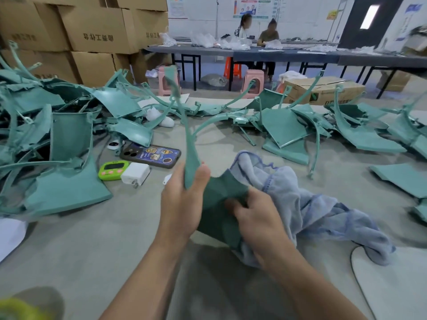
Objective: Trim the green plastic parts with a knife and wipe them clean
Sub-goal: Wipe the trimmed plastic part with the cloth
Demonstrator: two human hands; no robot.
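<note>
Head view — left hand grips one green part — right hand pinches one cloth.

Single head-worn wide-angle view, forward and down, close over table.

left grip: bare | right grip: bare | forearms: bare to frame edge, it seems
</note>
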